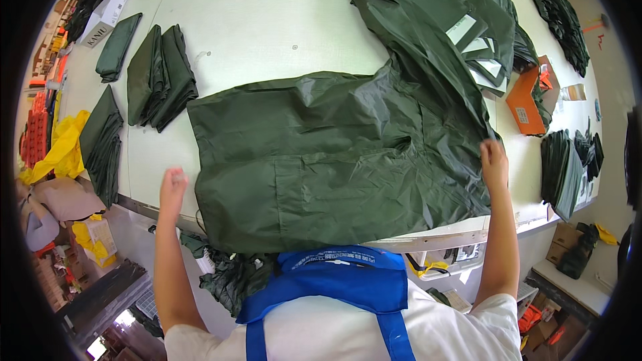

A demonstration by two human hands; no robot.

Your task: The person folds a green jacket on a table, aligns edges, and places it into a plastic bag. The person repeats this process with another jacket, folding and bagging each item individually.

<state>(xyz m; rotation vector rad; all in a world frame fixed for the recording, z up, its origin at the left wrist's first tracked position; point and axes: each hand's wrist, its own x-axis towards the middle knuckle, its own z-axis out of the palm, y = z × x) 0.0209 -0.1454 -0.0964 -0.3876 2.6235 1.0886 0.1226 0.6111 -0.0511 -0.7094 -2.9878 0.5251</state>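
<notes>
A dark green rain jacket (321, 154) of thin, shiny fabric lies spread across the table before me, creased toward its right side. A long sleeve-like part runs from there up to the far edge. My right hand (493, 164) is closed at the jacket's right edge, pinching the fabric. Beside the jacket's left edge, apart from it, my left hand (173, 190) is raised with its fingers curled in and nothing visible in them. The jacket's near edge hangs by the table's front rim, above my blue apron (334, 281).
Folded green garments (160, 80) lie on the left of the white table (267, 33). At the right are a green pile with white labels (461, 30), an orange-and-brown box (526, 103) and more folded garments (560, 170). A white box (105, 17) stands far left; yellow cloth (63, 144) hangs below it.
</notes>
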